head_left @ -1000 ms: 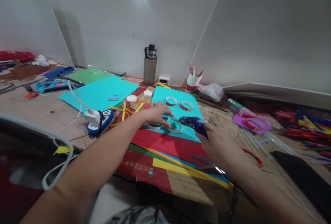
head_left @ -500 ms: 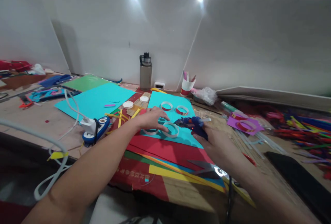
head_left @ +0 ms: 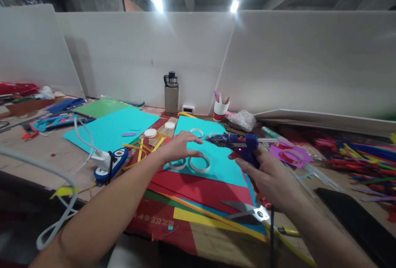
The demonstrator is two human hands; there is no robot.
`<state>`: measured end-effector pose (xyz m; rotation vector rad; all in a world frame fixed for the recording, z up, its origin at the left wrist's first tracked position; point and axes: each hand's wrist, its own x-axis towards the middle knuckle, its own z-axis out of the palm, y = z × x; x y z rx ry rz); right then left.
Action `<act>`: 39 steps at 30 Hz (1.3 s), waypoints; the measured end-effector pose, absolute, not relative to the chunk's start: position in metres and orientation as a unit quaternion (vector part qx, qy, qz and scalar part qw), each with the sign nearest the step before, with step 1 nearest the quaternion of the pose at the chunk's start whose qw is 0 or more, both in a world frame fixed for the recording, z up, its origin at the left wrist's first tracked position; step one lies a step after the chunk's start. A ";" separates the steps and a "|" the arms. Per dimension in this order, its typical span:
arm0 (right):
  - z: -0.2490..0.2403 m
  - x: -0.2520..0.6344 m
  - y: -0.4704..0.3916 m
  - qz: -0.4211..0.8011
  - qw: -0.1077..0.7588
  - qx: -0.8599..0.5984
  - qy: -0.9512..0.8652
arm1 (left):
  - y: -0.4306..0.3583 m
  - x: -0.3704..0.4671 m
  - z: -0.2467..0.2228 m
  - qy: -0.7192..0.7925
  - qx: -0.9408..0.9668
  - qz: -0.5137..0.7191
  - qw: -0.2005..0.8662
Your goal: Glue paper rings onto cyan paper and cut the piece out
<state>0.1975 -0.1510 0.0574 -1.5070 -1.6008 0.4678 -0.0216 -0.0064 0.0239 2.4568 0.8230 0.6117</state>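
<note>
My right hand [head_left: 258,167] is wrapped round the handle of a blue glue gun [head_left: 239,142], whose nozzle points left above a cyan sheet [head_left: 225,169]. My left hand [head_left: 181,146] hovers over the same sheet, thumb and fingers apart, with nothing seen between them. Just below it, a white paper ring [head_left: 199,170] stands on the sheet, and another ring [head_left: 177,167] is partly under the hand. Farther back are two more rings, one [head_left: 196,131] in plain view and one partly behind the glue gun's nozzle.
Scissors [head_left: 244,212] lie on red and yellow sheets at the front. A blue power strip [head_left: 119,161] with a white plug is on the left. Behind stand a bottle [head_left: 171,97] and a cup of pens [head_left: 220,109]. To the right are a purple piece [head_left: 301,158] and a black phone-like slab [head_left: 349,218].
The glue gun has lifted up and away from the rings in my right hand, now seen side-on. My left hand has shifted slightly, its fingers still apart. The view has tilted up a little.
</note>
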 end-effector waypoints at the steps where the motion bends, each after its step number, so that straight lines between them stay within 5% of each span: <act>1: 0.056 0.196 -0.150 0.188 0.444 -0.602 -0.637 | -0.009 -0.020 0.027 0.304 0.883 0.238 0.266; 8: 0.043 0.192 -0.145 0.161 0.493 -0.605 -0.603 | -0.029 -0.007 0.036 0.308 0.774 0.288 0.472; 30: 0.032 0.190 -0.144 0.215 0.518 -0.594 -0.576 | -0.039 0.007 0.031 0.274 0.722 0.329 0.544; 35: 0.038 0.199 -0.143 0.212 0.537 -0.620 -0.531 | -0.046 0.001 0.036 0.226 0.805 0.221 0.501; 39: 0.040 0.205 -0.141 0.190 0.545 -0.631 -0.519 | -0.063 0.003 0.035 0.042 0.848 0.013 0.528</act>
